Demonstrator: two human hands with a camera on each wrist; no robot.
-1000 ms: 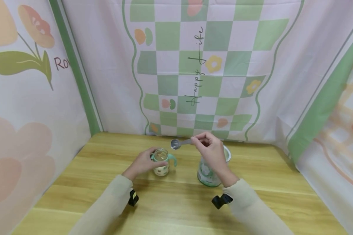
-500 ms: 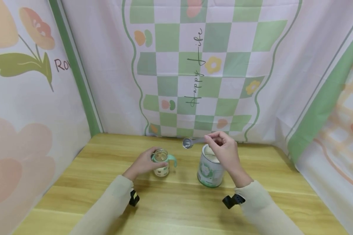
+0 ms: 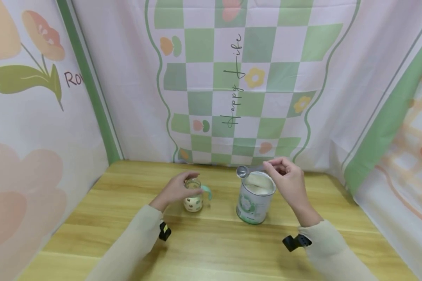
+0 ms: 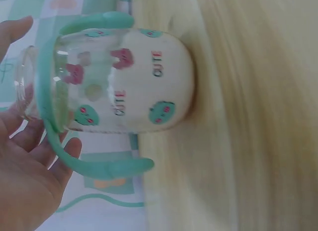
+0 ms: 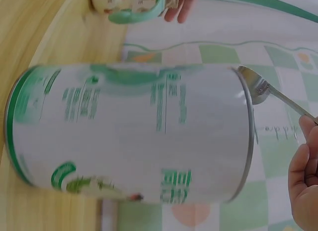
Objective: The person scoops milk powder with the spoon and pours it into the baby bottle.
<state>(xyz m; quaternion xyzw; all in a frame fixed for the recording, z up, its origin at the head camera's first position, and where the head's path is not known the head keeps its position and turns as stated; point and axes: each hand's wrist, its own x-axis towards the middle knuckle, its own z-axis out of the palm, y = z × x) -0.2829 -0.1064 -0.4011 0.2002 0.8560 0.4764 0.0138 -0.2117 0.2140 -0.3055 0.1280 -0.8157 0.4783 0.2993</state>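
Observation:
A glass baby bottle [image 3: 193, 203] with mint-green handles stands uncapped on the table, whitish contents low inside. Around its neck my left hand [image 3: 178, 187] lies spread; in the left wrist view the thumb is apart from the glass and the fingers [image 4: 30, 141] are behind the neck, so contact there is unclear. My right hand [image 3: 289, 179] pinches the handle of a metal measuring spoon [image 3: 243, 171], its bowl at the rim of the milk powder can [image 3: 254, 207]. Pale powder shows inside the open can. In the right wrist view the spoon's bowl [image 5: 254, 86] looks bare outside.
The wood-grain table [image 3: 211, 249] carries the bottle on the left and the can on the right. A printed curtain [image 3: 228, 97] hangs along its back edge, with more cloth at both sides. Each wrist wears a black strap device [image 3: 297, 242].
My right hand has carried the spoon rightward, from beside the bottle to the can's rim. The left hand's fingers have loosened and risen slightly from the bottle, which stays in place.

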